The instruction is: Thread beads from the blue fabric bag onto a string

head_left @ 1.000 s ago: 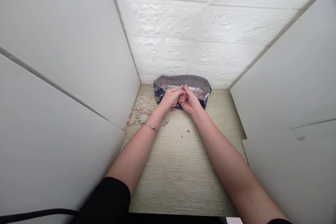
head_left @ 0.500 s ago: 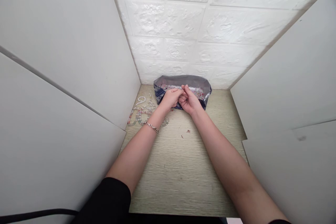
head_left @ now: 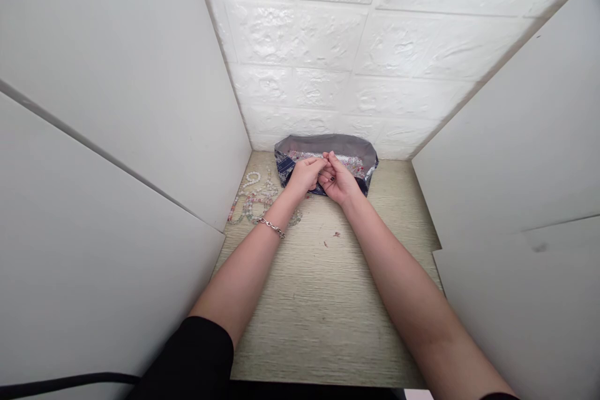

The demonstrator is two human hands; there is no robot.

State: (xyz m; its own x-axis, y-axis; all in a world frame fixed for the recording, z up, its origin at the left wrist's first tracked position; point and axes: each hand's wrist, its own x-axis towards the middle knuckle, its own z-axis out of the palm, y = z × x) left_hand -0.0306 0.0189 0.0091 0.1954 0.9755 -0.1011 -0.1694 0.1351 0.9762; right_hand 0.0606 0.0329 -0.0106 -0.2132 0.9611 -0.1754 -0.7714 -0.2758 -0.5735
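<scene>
My left hand (head_left: 305, 174) and my right hand (head_left: 338, 179) meet fingertip to fingertip at the near rim of a dark blue patterned pouch (head_left: 365, 162). The pouch lies open against the back wall, with its silver lining turned out and small coloured beads inside. The fingers of both hands are curled together and pinch something too small to make out. A thin chain bracelet (head_left: 270, 225) circles my left wrist. Several bead strings (head_left: 250, 200) lie on the wooden surface just left of my left hand.
White panels close in the space on the left (head_left: 117, 137) and right (head_left: 515, 156), and a white brick-pattern wall (head_left: 337, 75) stands behind. A few small crumbs (head_left: 334, 236) lie on the pale wood-grain surface (head_left: 319, 300). A black cable (head_left: 56, 382) runs along the lower left.
</scene>
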